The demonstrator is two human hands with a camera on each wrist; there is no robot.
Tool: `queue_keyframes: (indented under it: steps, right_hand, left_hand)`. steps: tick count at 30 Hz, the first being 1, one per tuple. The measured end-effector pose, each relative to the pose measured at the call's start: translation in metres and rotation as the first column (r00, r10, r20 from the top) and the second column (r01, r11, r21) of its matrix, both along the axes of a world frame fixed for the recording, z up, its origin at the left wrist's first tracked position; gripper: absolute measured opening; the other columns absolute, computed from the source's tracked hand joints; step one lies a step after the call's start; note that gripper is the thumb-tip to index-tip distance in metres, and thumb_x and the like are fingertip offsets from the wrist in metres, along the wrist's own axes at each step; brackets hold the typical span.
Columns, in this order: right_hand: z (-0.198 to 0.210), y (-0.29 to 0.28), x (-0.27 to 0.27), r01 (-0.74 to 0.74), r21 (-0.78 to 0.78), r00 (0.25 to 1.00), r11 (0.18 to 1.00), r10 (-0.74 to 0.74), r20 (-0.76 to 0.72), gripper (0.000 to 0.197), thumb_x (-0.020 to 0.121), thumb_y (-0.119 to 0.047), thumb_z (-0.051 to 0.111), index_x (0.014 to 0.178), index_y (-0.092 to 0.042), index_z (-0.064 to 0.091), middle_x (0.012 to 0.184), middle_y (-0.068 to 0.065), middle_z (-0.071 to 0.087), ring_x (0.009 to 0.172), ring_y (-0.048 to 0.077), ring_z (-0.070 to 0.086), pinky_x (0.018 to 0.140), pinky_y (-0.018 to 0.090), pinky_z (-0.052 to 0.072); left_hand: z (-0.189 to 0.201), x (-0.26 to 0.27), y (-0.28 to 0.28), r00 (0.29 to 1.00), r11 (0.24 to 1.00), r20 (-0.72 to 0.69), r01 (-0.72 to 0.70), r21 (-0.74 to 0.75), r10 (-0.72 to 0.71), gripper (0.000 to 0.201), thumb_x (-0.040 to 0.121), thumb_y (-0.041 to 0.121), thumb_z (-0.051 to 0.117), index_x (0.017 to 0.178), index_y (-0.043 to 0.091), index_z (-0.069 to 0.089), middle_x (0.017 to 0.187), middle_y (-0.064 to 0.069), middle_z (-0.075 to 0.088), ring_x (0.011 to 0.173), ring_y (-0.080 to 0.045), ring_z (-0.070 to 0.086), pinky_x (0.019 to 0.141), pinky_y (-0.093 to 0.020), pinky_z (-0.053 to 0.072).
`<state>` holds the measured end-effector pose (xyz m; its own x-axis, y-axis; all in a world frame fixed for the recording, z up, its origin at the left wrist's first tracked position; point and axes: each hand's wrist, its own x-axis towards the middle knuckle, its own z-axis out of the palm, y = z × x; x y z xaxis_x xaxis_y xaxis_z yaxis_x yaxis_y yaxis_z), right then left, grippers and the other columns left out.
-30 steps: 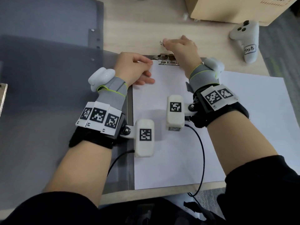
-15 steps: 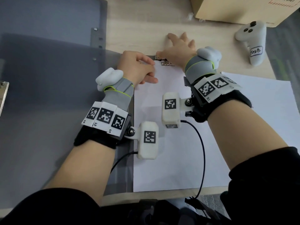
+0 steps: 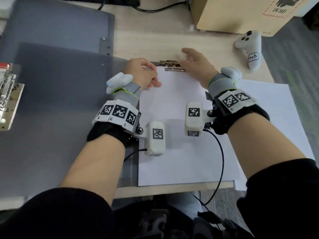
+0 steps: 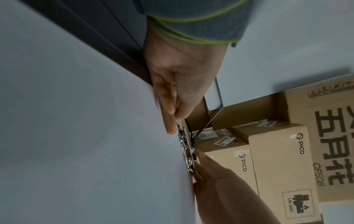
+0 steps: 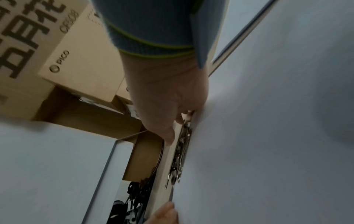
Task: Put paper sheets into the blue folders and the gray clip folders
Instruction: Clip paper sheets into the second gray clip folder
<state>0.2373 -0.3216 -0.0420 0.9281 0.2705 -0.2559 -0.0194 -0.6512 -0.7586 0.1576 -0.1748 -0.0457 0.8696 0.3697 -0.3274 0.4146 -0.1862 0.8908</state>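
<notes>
A gray clip folder [image 3: 60, 109] lies open, its cover spread to the left. A white paper sheet [image 3: 181, 126] lies on its right board, top edge under the metal clip [image 3: 172, 66]. My left hand [image 3: 151, 75] rests on the sheet's top left corner, thumb and loosely bent fingers pressing it down. In the left wrist view the left hand [image 4: 172, 118] lies along the paper [image 4: 76, 136] just short of the clip [image 4: 185, 151]. My right hand [image 3: 186, 56] hovers at the clip's right end, fingers spread and blurred, holding nothing. The right wrist view shows my right hand [image 5: 170, 133] beside the clip [image 5: 182, 151].
More white sheets [image 3: 269, 109] lie to the right of the folder. A white controller [image 3: 250, 47] and a cardboard box [image 3: 241, 12] stand at the back right. Another metal clip board [image 3: 8, 97] sits at the left edge. Cables run along the back.
My right hand has come off the clip and its fingers have spread. The clip now lies flat on the sheet's top edge. My left hand has stayed on the corner.
</notes>
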Motion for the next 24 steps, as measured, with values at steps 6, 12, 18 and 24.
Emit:
queue_keyframes:
  steps: [6,12,18,24]
  right_hand:
    - [0.003,-0.047,-0.037,0.168,0.308,0.982,0.936,-0.186,0.029,0.032,0.090,0.001,0.050,0.121,-0.001,0.059,0.099,0.002,0.059,0.081,0.001,0.054,0.062,0.003,0.038]
    - [0.024,-0.080,-0.085,0.201,0.376,0.973,0.905,-0.227,0.026,0.025,0.088,0.006,0.053,0.112,0.010,0.060,0.098,0.018,0.064,0.064,0.002,0.064,0.056,0.004,0.043]
    - [0.022,-0.122,-0.124,0.181,0.222,0.966,0.958,-0.215,0.142,0.020,0.085,-0.005,0.058,0.103,-0.004,0.066,0.100,0.016,0.071,0.078,0.028,0.069,0.070,0.021,0.051]
    - [0.019,-0.162,-0.154,0.180,0.073,0.963,0.981,-0.190,0.189,0.023,0.085,-0.012,0.061,0.107,-0.011,0.067,0.092,0.003,0.068,0.073,0.011,0.061,0.069,0.015,0.048]
  left_hand:
    - [0.005,-0.007,-0.017,0.997,0.986,-0.044,0.069,0.151,-0.063,0.017,0.073,0.009,0.062,0.069,0.024,0.056,0.064,-0.004,0.063,0.056,-0.022,0.063,0.064,-0.029,0.054]
    - [0.021,-0.033,-0.054,0.974,0.917,-0.027,0.220,0.334,-0.224,0.019,0.081,0.025,0.064,0.099,0.022,0.064,0.092,0.002,0.060,0.079,-0.020,0.053,0.078,-0.027,0.047]
    - [0.045,-0.073,-0.097,0.879,0.785,-0.151,0.472,0.401,-0.452,0.035,0.086,0.036,0.060,0.118,0.021,0.058,0.114,0.002,0.059,0.109,-0.019,0.055,0.090,-0.028,0.042]
    - [0.049,-0.093,-0.135,0.790,0.662,-0.251,0.608,0.437,-0.560,0.042,0.087,0.043,0.056,0.124,0.022,0.054,0.123,0.002,0.059,0.107,-0.017,0.053,0.088,-0.027,0.039]
